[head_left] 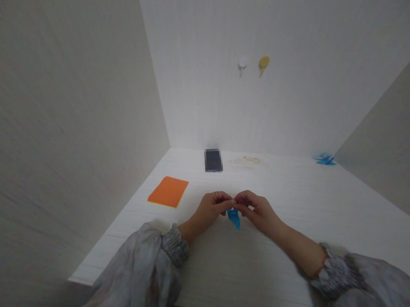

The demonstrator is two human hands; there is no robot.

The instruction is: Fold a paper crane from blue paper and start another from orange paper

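A small piece of folded blue paper hangs below my fingertips, its pointed end toward me. My left hand pinches it from the left, thumb against forefinger, with a ring on one finger. From the right, my right hand pinches the paper too, and the fingertips of both hands meet over its upper part. That upper part is hidden behind my fingers. Both hands are just above the white table.
Orange square paper sheets lie to the left. A dark, blurred-out rectangle stands near the back wall. Several folded blue paper pieces sit in the far right corner. A white hook and a yellow hook are on the wall.
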